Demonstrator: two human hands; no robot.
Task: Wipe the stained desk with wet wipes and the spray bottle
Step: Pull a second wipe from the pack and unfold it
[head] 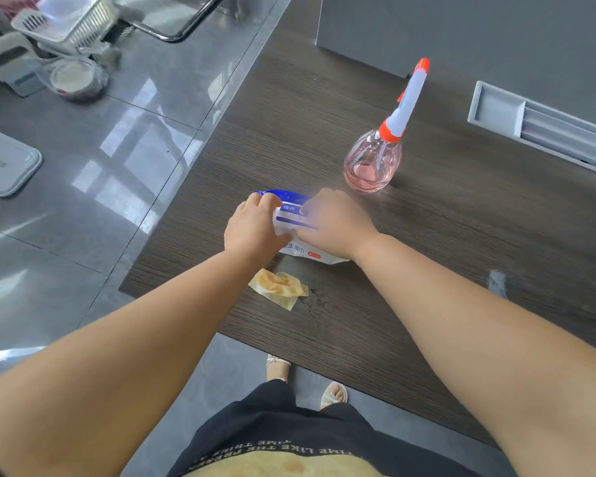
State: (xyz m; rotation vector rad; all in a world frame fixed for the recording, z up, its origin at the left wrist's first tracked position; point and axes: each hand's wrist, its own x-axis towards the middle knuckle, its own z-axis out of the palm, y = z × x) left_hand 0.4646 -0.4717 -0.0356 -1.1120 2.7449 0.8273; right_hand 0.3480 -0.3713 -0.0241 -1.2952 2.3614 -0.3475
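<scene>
A blue and white pack of wet wipes (pixel 291 215) lies on the dark wood desk (pixel 427 242) near its left edge. My left hand (pixel 253 228) holds the pack's left end with curled fingers. My right hand (pixel 336 223) lies over the pack's right part, fingers bent at its top flap; blur hides the exact grip. A used, yellow-stained wipe (pixel 278 287) lies crumpled just in front of the pack, with a dark wet stain (pixel 315 297) to its right. The pink spray bottle (pixel 375 163) with orange and white nozzle stands upright behind my right hand.
A grey cable tray (pixel 541 129) is set into the desk at the back right, below a grey partition (pixel 461 32). Off the desk's left edge lies shiny tiled floor with a white basket (pixel 69 22), a bowl (pixel 74 79) and a grey lid (pixel 4 160).
</scene>
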